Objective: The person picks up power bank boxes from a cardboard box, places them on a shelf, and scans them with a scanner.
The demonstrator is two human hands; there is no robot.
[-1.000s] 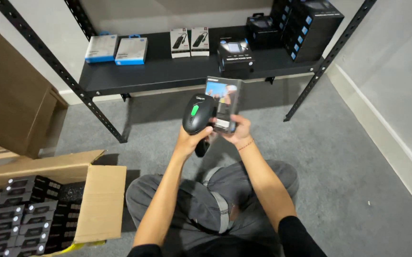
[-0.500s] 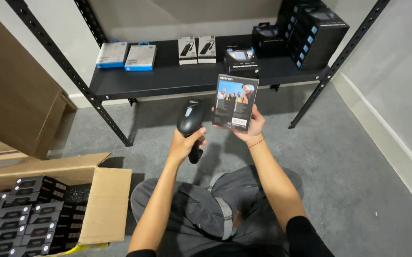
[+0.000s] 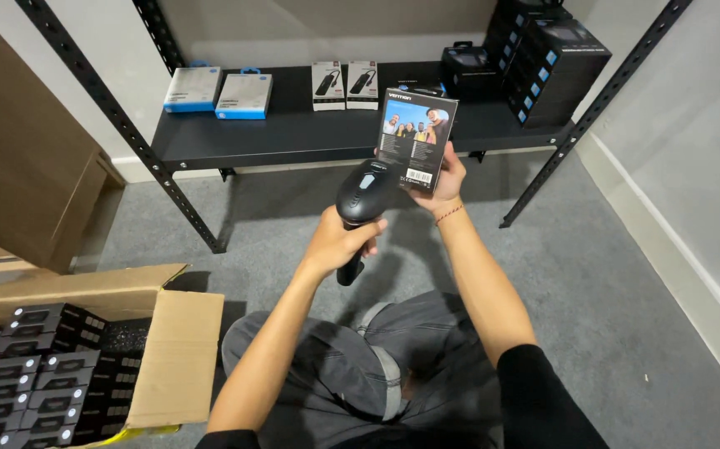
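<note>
**Head view: scanner and box held up before the shelf**

Head view showed the left hand [image 3: 339, 243] with its fingers clenched around the grip of a black scanner [image 3: 360, 199], whose head pointed toward 1 o'clock. The right hand [image 3: 446, 176] held a small box [image 3: 416, 139] upright, fingers grasping its right edge and lower back. The box sat just beside the scanner's head, at 1 o'clock from it, printed face toward the camera. Behind both ran a low black shelf [image 3: 293, 137]. On it lay two blue-white packs [image 3: 219, 90] at 11 o'clock, two slim packs [image 3: 345, 84] at 12, and a stack of black boxes [image 3: 547, 62] at 1. An open carton [image 3: 173, 349] of black boxes stood on the grey floor [image 3: 626, 274] at 8 o'clock.
</note>
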